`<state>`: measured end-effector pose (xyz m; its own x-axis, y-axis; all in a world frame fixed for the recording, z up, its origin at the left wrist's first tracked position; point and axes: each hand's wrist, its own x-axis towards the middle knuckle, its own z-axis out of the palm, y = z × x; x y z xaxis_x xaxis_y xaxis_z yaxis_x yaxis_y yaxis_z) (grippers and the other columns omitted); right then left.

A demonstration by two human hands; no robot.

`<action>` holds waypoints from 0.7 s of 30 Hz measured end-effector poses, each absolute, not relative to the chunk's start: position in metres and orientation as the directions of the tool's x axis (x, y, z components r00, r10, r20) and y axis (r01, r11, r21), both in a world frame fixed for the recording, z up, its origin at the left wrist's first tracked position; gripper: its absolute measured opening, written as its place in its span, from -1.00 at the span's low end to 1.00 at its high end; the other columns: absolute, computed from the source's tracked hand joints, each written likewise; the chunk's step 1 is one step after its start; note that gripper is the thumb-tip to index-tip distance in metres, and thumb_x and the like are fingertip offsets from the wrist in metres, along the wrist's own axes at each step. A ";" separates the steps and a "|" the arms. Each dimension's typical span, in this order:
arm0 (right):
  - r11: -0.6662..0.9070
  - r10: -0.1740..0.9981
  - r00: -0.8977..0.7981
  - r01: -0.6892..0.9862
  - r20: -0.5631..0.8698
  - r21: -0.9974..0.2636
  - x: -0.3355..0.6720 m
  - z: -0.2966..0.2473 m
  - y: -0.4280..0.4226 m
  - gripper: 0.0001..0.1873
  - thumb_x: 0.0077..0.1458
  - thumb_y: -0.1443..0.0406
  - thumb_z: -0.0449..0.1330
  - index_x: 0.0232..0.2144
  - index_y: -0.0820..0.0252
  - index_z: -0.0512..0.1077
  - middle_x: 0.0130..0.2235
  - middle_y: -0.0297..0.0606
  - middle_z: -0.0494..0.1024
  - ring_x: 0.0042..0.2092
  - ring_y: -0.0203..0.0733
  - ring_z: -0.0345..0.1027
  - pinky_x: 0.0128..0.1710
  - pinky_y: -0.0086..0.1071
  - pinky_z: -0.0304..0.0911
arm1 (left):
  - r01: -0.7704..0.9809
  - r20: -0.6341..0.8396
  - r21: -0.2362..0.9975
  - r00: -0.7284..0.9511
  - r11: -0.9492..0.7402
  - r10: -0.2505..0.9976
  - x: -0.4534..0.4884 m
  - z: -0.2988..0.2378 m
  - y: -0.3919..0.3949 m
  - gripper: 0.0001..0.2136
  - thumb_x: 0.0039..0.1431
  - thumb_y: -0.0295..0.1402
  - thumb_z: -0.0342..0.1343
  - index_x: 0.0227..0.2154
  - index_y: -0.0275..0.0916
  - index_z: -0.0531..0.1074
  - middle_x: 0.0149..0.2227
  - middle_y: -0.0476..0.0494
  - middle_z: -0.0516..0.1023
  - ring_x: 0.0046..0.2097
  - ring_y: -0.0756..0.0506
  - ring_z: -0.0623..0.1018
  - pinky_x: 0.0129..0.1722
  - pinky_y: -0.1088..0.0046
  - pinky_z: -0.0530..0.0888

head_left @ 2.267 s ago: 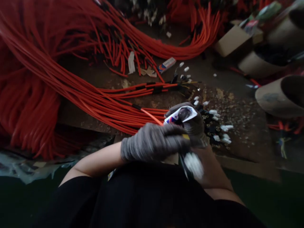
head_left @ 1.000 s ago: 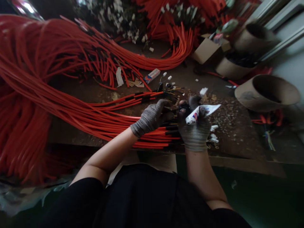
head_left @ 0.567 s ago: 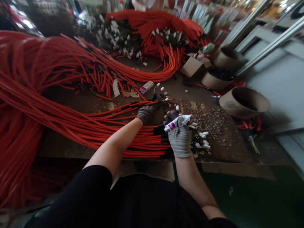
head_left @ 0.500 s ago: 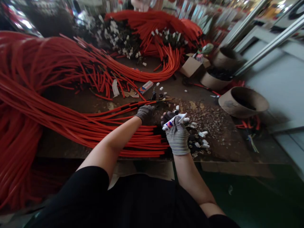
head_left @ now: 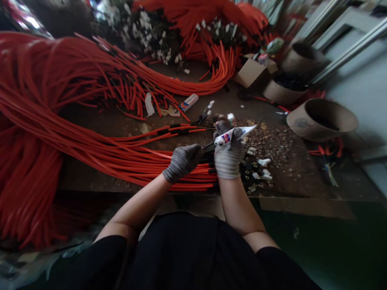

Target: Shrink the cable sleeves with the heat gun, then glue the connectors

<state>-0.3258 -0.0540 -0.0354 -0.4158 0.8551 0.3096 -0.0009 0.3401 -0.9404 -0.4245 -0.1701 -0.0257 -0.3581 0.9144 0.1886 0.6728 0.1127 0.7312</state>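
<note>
- The right hand (head_left: 229,155), in a grey knit glove with a pale striped cuff, is closed firmly around a white squeeze tube (head_left: 232,136) with a red and blue label, its fingers wrapped over the barrel.
- The tube lies almost level above the middle of the table (head_left: 302,179), well back from the near edge. Its flattened end points right and its nozzle points left.
- The left hand (head_left: 183,162), in a matching grey glove, is also closed, pinching a thin dark piece (head_left: 208,146) whose tip sits just beside the nozzle. It is too small to tell exactly what the piece is.
- Below and behind both hands, a bundle of orange-red cables (head_left: 121,161) runs in from the table's left side, with black-sleeved ends by the right wrist.
- Just right of the hands lie white plastic connectors (head_left: 263,162) among scattered small metal rings (head_left: 266,139).
- Toward the far edge sit a small printed carton (head_left: 189,102) and a cardboard box (head_left: 250,72) — a round tan tub (head_left: 322,120) stands past the right side.
</note>
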 end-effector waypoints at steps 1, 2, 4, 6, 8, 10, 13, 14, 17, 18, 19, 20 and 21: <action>0.342 0.874 -0.372 0.011 0.314 -0.940 -0.320 -0.034 -0.054 -0.58 0.29 0.02 -0.04 -0.15 0.14 0.46 -0.24 -0.04 0.59 -0.04 -0.04 0.49 -0.05 -0.05 0.43 | 0.653 0.189 0.750 -0.360 0.102 0.914 -0.423 -0.027 -0.173 -0.65 0.30 -0.20 -0.06 -0.57 -0.23 0.37 -0.60 -0.07 0.41 -0.55 0.03 0.31 -0.49 0.49 0.17; 0.348 0.889 -0.324 0.023 0.323 -0.937 -0.316 -0.031 -0.055 -0.60 0.28 0.03 -0.03 -0.15 0.13 0.47 -0.22 -0.04 0.59 0.00 -0.03 0.48 -0.02 -0.03 0.42 | 0.619 0.179 0.779 -0.364 0.094 0.914 -0.422 -0.028 -0.176 -0.66 0.29 -0.20 -0.05 -0.54 -0.24 0.39 -0.61 -0.05 0.41 -0.56 0.04 0.31 -0.50 0.50 0.17; 0.379 0.898 -0.258 0.046 0.355 -0.924 -0.311 -0.026 -0.057 -0.66 0.24 0.05 0.03 -0.18 0.09 0.48 -0.19 -0.06 0.59 0.05 -0.03 0.46 0.04 0.01 0.39 | 0.500 0.134 0.863 -0.353 0.066 0.926 -0.421 -0.031 -0.178 -0.73 0.29 -0.21 -0.04 -0.37 -0.25 0.48 -0.58 -0.02 0.44 -0.55 0.04 0.36 -0.50 0.52 0.23; 0.412 0.880 -0.274 0.034 0.388 -0.910 -0.312 -0.020 -0.058 -0.71 0.19 0.07 0.09 -0.18 0.05 0.48 -0.14 -0.09 0.60 0.09 -0.03 0.45 0.11 0.03 0.35 | 0.381 0.121 0.925 -0.324 0.012 0.938 -0.423 -0.031 -0.174 -0.76 0.25 -0.24 0.01 -0.21 -0.27 0.49 -0.50 -0.03 0.51 -0.49 0.03 0.43 -0.46 0.54 0.32; 0.400 0.861 -0.342 -0.005 0.377 -0.917 -0.315 -0.012 -0.057 -0.73 0.18 0.09 0.11 -0.18 0.03 0.49 -0.09 -0.11 0.60 0.10 -0.03 0.44 0.15 0.02 0.33 | 0.375 0.175 0.925 -0.278 -0.061 0.944 -0.430 -0.027 -0.162 -0.79 0.19 -0.25 0.09 -0.27 -0.29 0.49 -0.45 -0.05 0.53 -0.44 0.03 0.44 -0.41 0.54 0.36; 0.314 0.877 -0.374 -0.030 0.302 -0.949 -0.317 -0.004 -0.057 -0.76 0.16 0.09 0.15 -0.19 0.02 0.49 -0.06 -0.12 0.59 0.12 -0.02 0.43 0.15 -0.01 0.34 | 0.472 0.253 0.873 -0.218 -0.126 0.943 -0.440 -0.020 -0.147 -0.82 0.11 -0.26 0.17 -0.41 -0.29 0.45 -0.47 -0.04 0.49 -0.43 0.03 0.40 -0.39 0.54 0.37; 0.199 0.921 -0.334 -0.036 0.199 -0.979 -0.315 0.004 -0.065 -0.75 0.10 0.07 0.23 -0.24 0.04 0.51 -0.08 -0.15 0.60 0.09 -0.01 0.45 0.10 -0.06 0.41 | 0.525 0.296 0.832 -0.149 -0.178 0.943 -0.460 -0.010 -0.129 -0.89 0.08 -0.37 0.15 -0.36 -0.28 0.39 -0.49 0.00 0.43 -0.46 0.04 0.34 -0.41 0.53 0.35; 0.179 0.923 -0.338 -0.047 0.184 -0.983 -0.313 0.006 -0.071 -0.73 0.11 0.04 0.22 -0.25 0.05 0.52 -0.11 -0.17 0.60 0.04 -0.03 0.48 0.06 -0.09 0.45 | 0.500 0.288 0.846 -0.136 -0.185 0.948 -0.468 -0.008 -0.125 -0.89 0.08 -0.39 0.11 -0.31 -0.28 0.37 -0.47 0.00 0.43 -0.46 0.04 0.33 -0.43 0.54 0.35; 0.036 0.922 -0.376 -0.143 0.088 -0.989 -0.312 0.009 -0.088 -0.67 0.17 0.02 0.15 -0.28 0.10 0.55 -0.22 -0.23 0.63 -0.21 -0.14 0.57 -0.21 -0.23 0.55 | 0.403 0.266 0.892 -0.099 -0.206 0.959 -0.486 -0.006 -0.125 -0.89 0.12 -0.39 0.06 -0.30 -0.26 0.30 -0.47 0.03 0.38 -0.48 0.06 0.31 -0.46 0.56 0.35; -0.018 0.921 -0.386 -0.190 0.058 -0.982 -0.312 0.009 -0.093 -0.67 0.15 0.02 0.16 -0.31 0.11 0.57 -0.25 -0.25 0.64 -0.28 -0.16 0.56 -0.27 -0.25 0.54 | 0.394 0.268 0.894 -0.097 -0.211 0.958 -0.489 -0.005 -0.128 -0.88 0.13 -0.36 0.07 -0.30 -0.26 0.30 -0.47 0.03 0.37 -0.48 0.06 0.30 -0.46 0.56 0.35; -0.052 0.919 -0.391 -0.234 0.045 -0.971 -0.314 0.009 -0.097 -0.69 0.12 0.03 0.20 -0.33 0.10 0.58 -0.27 -0.26 0.64 -0.31 -0.17 0.56 -0.29 -0.26 0.54 | 0.392 0.274 0.895 -0.108 -0.212 0.956 -0.490 -0.005 -0.131 -0.86 0.15 -0.33 0.10 -0.29 -0.27 0.30 -0.48 0.04 0.36 -0.48 0.07 0.30 -0.46 0.56 0.35; -0.069 0.919 -0.391 -0.271 0.044 -0.960 -0.316 0.008 -0.099 -0.71 0.08 0.04 0.25 -0.33 0.10 0.59 -0.27 -0.26 0.65 -0.29 -0.15 0.57 -0.25 -0.24 0.54 | 0.367 0.278 0.906 -0.138 -0.211 0.951 -0.490 -0.005 -0.135 -0.83 0.15 -0.30 0.12 -0.28 -0.27 0.31 -0.48 0.05 0.35 -0.48 0.08 0.30 -0.46 0.57 0.34; -0.067 0.921 -0.385 -0.298 0.055 -0.952 -0.319 0.007 -0.102 -0.72 0.05 0.04 0.28 -0.32 0.08 0.60 -0.25 -0.26 0.65 -0.23 -0.11 0.58 -0.17 -0.20 0.53 | 0.318 0.272 0.925 -0.170 -0.208 0.947 -0.487 -0.005 -0.139 -0.80 0.15 -0.27 0.15 -0.28 -0.26 0.31 -0.49 0.06 0.35 -0.48 0.08 0.31 -0.46 0.56 0.34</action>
